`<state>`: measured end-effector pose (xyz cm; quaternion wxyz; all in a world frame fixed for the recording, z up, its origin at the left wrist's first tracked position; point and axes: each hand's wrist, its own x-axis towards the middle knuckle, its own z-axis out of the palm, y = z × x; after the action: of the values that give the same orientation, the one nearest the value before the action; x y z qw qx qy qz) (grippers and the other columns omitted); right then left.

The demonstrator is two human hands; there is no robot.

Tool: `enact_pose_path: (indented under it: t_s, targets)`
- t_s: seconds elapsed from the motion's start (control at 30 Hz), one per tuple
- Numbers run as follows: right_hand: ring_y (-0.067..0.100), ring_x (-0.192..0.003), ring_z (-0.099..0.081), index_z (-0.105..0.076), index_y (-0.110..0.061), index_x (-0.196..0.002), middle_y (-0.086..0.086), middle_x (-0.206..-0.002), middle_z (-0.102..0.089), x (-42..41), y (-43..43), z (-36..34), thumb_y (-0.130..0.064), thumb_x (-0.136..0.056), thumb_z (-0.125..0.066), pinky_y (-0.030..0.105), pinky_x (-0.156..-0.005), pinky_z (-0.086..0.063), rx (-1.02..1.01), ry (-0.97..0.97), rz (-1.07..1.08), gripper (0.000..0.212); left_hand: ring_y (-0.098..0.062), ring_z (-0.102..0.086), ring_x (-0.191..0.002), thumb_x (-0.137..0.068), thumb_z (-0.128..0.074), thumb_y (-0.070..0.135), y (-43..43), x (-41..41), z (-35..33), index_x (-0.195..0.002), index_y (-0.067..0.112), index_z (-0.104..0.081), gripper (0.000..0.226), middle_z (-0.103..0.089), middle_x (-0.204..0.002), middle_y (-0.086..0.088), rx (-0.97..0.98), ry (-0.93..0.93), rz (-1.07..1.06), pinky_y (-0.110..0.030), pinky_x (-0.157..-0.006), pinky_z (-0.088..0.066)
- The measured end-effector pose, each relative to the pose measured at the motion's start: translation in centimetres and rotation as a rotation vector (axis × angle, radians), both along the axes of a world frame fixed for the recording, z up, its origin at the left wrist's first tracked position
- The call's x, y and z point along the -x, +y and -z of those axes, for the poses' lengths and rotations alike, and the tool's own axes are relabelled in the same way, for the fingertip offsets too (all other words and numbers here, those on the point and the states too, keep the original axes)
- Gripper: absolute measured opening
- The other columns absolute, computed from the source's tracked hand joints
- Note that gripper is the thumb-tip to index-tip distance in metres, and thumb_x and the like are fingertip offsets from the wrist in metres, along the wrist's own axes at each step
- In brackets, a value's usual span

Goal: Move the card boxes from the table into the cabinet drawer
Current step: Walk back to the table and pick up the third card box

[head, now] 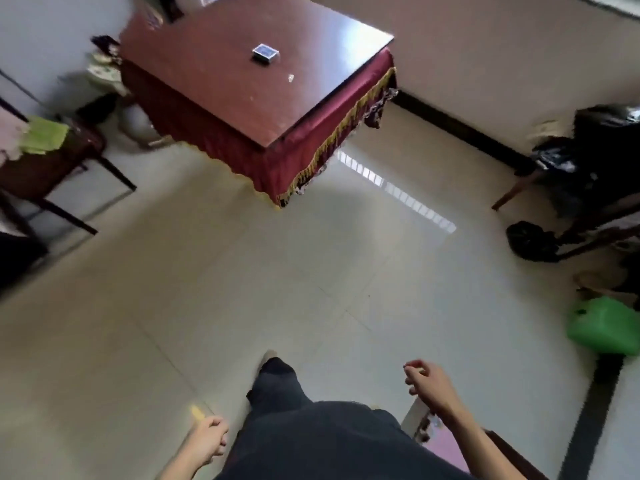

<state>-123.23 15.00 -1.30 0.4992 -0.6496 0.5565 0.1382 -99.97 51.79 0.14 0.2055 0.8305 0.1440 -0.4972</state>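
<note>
A small blue card box [265, 53] lies flat on the reddish-brown table [311, 84], far ahead of me across the tiled floor. The table wears a dark red skirt with gold fringe. My left hand [207, 439] hangs low at the bottom of the view, fingers curled, with nothing visible in it. My right hand [427, 384] is at the lower right, fingers loosely curled and holding nothing. Both hands are far from the box. My dark-trousered leg [277, 386] steps forward between them. No cabinet drawer is visible.
A dark chair with green cloth [45, 135] stands at the left. Black bags on a wooden frame [588, 161] and a green bag [604, 323] sit at the right. A small white scrap [291, 77] lies on the table. Open tiled floor separates me from the table.
</note>
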Motion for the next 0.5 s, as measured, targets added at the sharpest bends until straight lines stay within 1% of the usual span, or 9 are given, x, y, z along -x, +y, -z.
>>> enact_pose_path:
  t_s: [0.03,0.07,0.17,0.2,0.27,0.33,0.4,0.47,0.5]
  targets:
    - [0.016,-0.063,-0.066,-0.070,-0.013,-0.095,0.009,-0.081,-0.073,-2.6,0.1,-0.1,-0.015,-0.095,-0.058,0.020,-0.053,-0.048,0.002,-0.008,-0.033,0.013,-0.017,-0.044,-0.050,-0.092,-0.052,0.002,1.6,-0.5,-0.1,-0.067,0.006,-0.055,0.025,-0.051,-0.058,-0.008,0.004,0.010,-0.033,-0.022,-0.048,-0.033]
    - [0.016,-0.062,-0.065,-0.070,-0.014,-0.096,0.009,-0.081,-0.074,-5.1,0.3,-0.2,-0.017,-0.095,-0.057,0.021,-0.054,-0.046,0.004,-0.008,-0.069,0.013,-0.016,-0.046,-0.054,-0.091,-0.055,0.004,2.9,-1.3,0.0,-0.066,0.006,-0.056,0.025,-0.052,-0.061,-0.007,0.008,0.010,-0.056,-0.019,-0.048,-0.034]
    - [0.019,-0.061,-0.065,-0.069,-0.015,-0.097,0.012,-0.083,-0.073,-12.1,2.2,0.0,-0.019,-0.096,-0.057,0.024,-0.055,-0.044,-0.006,0.001,-0.146,0.013,-0.014,-0.045,-0.075,-0.090,-0.058,0.008,5.4,-5.2,0.1,-0.070,0.010,-0.054,0.021,-0.053,-0.077,-0.006,0.046,-0.003,-0.067,-0.020,-0.058,-0.031]
    - [0.019,-0.061,-0.065,-0.069,-0.014,-0.097,0.013,-0.083,-0.073,-14.0,2.9,0.1,-0.017,-0.097,-0.057,0.023,-0.054,-0.044,-0.012,0.010,-0.167,0.013,-0.013,-0.045,-0.077,-0.090,-0.057,0.007,6.0,-6.7,0.2,-0.070,0.012,-0.054,0.021,-0.052,-0.078,-0.005,0.060,0.000,-0.077,-0.021,-0.059,-0.031]
    - [0.020,-0.061,-0.063,-0.068,-0.009,-0.097,0.015,-0.083,-0.071,-16.8,4.3,0.4,-0.012,-0.097,-0.056,0.018,-0.046,-0.044,-0.022,0.049,-0.204,0.013,-0.014,-0.048,-0.068,-0.092,-0.053,0.010,6.9,-10.0,0.6,-0.071,0.015,-0.058,0.022,-0.055,-0.072,-0.003,0.044,0.039,-0.094,-0.024,-0.057,-0.032]
    - [0.021,-0.062,-0.063,-0.068,-0.007,-0.096,0.016,-0.083,-0.070,-18.5,5.9,0.6,-0.010,-0.097,-0.057,0.015,-0.044,-0.044,-0.041,0.107,-0.232,0.012,-0.017,-0.049,-0.056,-0.093,-0.050,0.015,7.4,-13.5,0.9,-0.082,0.010,-0.061,0.017,-0.057,-0.069,-0.003,0.052,0.071,-0.143,-0.025,-0.051,-0.031]
    - [0.021,-0.069,-0.066,-0.070,-0.009,-0.091,0.014,-0.084,-0.073,-19.9,7.2,1.2,-0.010,-0.095,-0.061,0.022,-0.054,-0.047,-0.059,0.156,-0.254,0.010,-0.017,-0.050,-0.056,-0.093,-0.050,0.018,7.3,-17.7,1.1,-0.091,0.011,-0.063,0.015,-0.059,-0.071,-0.005,0.094,0.039,-0.178,-0.024,-0.050,-0.034]
    - [0.022,-0.079,-0.065,-0.071,-0.013,-0.082,0.013,-0.088,-0.073,-21.4,7.8,1.9,-0.006,-0.093,-0.065,0.027,-0.072,-0.046,-0.090,0.210,-0.290,0.014,-0.015,-0.053,-0.057,-0.092,-0.052,0.020,6.5,-22.2,0.8,-0.092,0.016,-0.063,0.012,-0.063,-0.075,-0.005,0.145,-0.014,-0.228,-0.021,-0.049,-0.039]
    - [0.022,-0.084,-0.062,-0.071,-0.012,-0.078,0.015,-0.089,-0.071,-22.4,7.7,2.5,-0.001,-0.092,-0.065,0.029,-0.079,-0.044,-0.105,0.238,-0.292,0.019,-0.015,-0.055,-0.059,-0.091,-0.053,0.022,6.0,-24.4,0.7,-0.093,0.018,-0.063,0.011,-0.065,-0.077,-0.005,0.171,-0.042,-0.254,-0.021,-0.051,-0.041]
